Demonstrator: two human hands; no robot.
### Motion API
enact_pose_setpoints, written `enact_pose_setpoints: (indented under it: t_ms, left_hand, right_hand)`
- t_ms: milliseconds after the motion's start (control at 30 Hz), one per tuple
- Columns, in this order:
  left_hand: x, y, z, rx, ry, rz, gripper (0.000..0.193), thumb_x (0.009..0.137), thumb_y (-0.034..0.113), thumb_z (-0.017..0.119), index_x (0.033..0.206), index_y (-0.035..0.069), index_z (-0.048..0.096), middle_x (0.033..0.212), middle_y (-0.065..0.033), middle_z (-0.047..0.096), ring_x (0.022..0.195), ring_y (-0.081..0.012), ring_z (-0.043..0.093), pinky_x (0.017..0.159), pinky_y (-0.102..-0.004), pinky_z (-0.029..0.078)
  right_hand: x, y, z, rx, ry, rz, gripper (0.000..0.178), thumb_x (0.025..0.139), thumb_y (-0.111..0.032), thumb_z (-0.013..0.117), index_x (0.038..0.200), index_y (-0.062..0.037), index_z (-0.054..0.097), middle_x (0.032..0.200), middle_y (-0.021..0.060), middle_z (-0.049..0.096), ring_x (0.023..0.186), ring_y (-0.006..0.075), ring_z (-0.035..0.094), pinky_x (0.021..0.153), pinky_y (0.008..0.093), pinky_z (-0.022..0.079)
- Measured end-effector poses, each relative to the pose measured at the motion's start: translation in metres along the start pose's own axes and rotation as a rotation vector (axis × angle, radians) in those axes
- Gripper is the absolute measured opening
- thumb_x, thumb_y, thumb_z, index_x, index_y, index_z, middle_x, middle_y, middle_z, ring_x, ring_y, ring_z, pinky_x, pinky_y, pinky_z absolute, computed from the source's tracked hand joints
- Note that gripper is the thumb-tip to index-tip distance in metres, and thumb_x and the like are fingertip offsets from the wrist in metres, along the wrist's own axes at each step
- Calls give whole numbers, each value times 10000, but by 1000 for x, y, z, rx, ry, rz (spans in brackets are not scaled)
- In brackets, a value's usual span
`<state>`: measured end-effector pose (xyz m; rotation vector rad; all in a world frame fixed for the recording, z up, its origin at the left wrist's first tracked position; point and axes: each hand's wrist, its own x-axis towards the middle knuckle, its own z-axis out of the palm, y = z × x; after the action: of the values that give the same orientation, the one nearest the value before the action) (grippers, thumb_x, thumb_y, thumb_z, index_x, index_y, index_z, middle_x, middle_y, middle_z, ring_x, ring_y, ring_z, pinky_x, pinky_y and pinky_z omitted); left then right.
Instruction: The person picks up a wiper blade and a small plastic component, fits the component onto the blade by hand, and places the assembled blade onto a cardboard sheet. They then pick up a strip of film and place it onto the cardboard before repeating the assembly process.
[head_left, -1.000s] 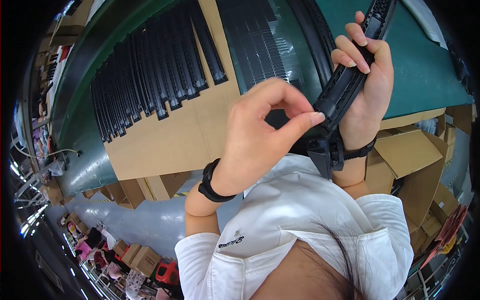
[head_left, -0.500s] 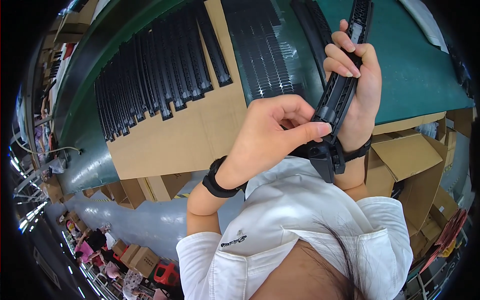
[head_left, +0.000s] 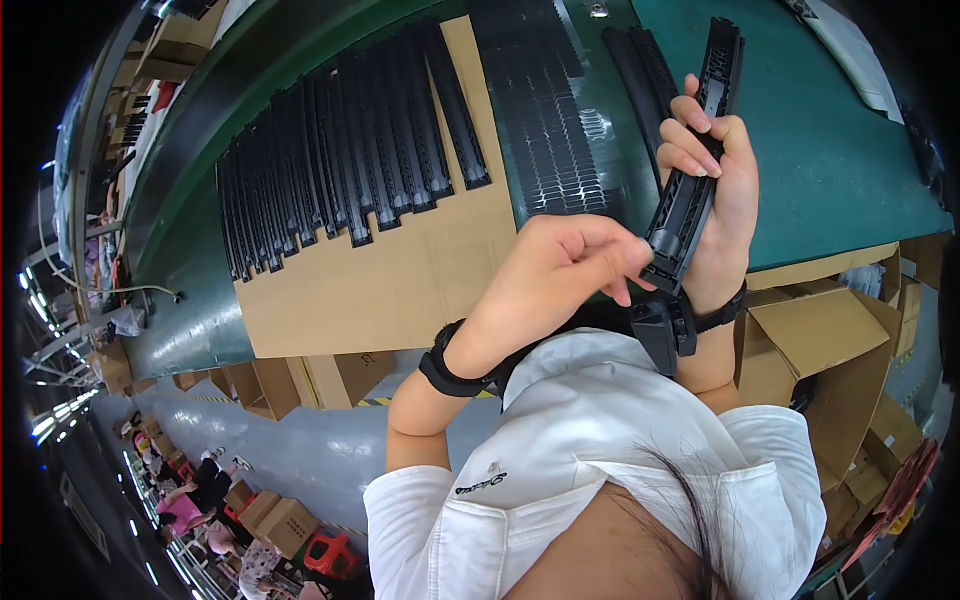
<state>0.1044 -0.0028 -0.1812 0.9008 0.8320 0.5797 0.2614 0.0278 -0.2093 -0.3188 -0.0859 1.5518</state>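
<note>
The right hand (head_left: 734, 195) partly hides the black strip (head_left: 678, 218).

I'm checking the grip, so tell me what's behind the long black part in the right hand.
Behind the long black part, the right hand backs its middle, and the green tabletop shows past its upper end. Whatever the part covers cannot be seen.

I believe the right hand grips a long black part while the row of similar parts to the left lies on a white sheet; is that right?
Not quite: in the head view, the sheet under the row of similar parts is brown cardboard, not white. The right hand does grip a long black part.
</note>
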Motion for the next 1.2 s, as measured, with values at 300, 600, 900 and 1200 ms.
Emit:
enact_pose_setpoints:
  t_ms: [300, 600, 900, 1200]
  left_hand:
    - [-19, 5, 0, 119, 54, 31, 111, 773, 65, 578, 744, -36, 544, 703, -68, 588, 607, -90, 544, 561, -206, 441]
    - [-59, 15, -18, 258, 9, 23, 177, 754, 84, 598, 851, -45, 527, 744, -86, 589, 635, -80, 546, 554, -209, 435]
    - [-153, 13, -51, 473, 389, 263, 394, 762, 185, 599, 1070, 29, 410, 728, -18, 497, 583, -57, 472, 486, -205, 379]
    - [-342, -27, -238, 823, 1399, 264, 242, 836, 184, 472, 1014, 23, 507, 621, 9, 467, 530, -69, 430, 480, -207, 364]
  right_hand:
    - [-9, 13, 18, -85, -9, -22, 263, 761, -39, 341, 1013, 6, 397, 693, 27, 391, 450, 57, 291, 435, 207, 309]
    - [-41, 47, 72, -455, 37, -223, 307, 770, -20, 324, 1072, 16, 363, 705, 33, 409, 486, 70, 359, 524, 256, 414]
    - [-96, 129, 96, -1008, -371, 85, 426, 819, -50, 410, 1216, 9, 265, 1073, 130, 452, 1001, 214, 444, 898, 316, 332]
    - [-124, 109, 91, -1504, -426, 30, 497, 832, -118, 454, 1276, -39, 244, 1253, 153, 347, 1155, 244, 343, 945, 334, 269]
